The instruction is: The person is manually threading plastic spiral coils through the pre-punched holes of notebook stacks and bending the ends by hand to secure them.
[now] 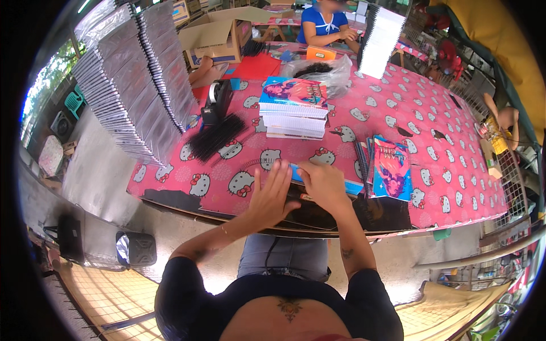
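Note:
At the near edge of the table, both my hands are on a notebook with a blue cover point(354, 187), which they largely hide. My left hand point(272, 193) lies over its left end with fingers stretched out and thumb apart. A thin dark spiral coil point(250, 165) sticks out to the left past those fingertips. My right hand point(323, 184) is bent over the notebook's edge, fingers and thumb closed on it. Just right of it lie several spiral notebooks point(392, 167) with pink and blue covers. Beyond my hands stands a stack of notebooks point(293, 122) with a similar cover on top.
A bundle of black coils point(219, 136) lies at left beside a black tape dispenser point(217, 102). Tall stacks of plastic-wrapped notebooks point(122, 85) rise at far left. Behind are a cardboard box point(236, 42), a plastic bag point(339, 77) and a co-worker point(325, 25) in blue.

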`<state>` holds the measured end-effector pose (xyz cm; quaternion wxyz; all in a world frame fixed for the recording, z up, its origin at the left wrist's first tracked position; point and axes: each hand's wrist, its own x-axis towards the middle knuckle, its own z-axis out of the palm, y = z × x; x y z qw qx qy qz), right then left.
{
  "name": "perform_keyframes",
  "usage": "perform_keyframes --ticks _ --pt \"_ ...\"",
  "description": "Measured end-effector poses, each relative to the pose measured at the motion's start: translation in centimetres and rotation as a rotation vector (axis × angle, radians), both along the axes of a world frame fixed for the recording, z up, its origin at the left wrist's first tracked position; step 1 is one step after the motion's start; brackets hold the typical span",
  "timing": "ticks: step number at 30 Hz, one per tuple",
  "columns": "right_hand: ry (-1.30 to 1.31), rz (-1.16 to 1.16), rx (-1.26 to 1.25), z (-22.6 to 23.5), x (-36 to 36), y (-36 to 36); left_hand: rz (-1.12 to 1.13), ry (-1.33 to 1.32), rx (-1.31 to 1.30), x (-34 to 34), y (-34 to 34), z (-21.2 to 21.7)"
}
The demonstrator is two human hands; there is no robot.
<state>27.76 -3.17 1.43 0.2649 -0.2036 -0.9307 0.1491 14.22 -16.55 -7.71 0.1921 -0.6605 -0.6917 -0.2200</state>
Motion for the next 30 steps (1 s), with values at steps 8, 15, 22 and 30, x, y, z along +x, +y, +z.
perform_keyframes --ticks 8,15,22,30 --pt "0.162 0.012 0.227 0.4 3.4 0.1 -0.059 0.022 -0.062 1.0 -1.3 1.0" --pt "-0.005 -0.002 0.066 -0.6 4.7 1.2 -0.031 0.065 -0.094 0.2 2.0 4.8" --pt "-0.06 0.018 0.006 0.1 5.0 0.6 -0.004 0.18 -0.118 0.6 2.7 7.4" --pt "-0.122 -0.011 0.0 0.3 5.3 1.0 -0.074 0.148 -0.162 1.7 3.2 6.4"
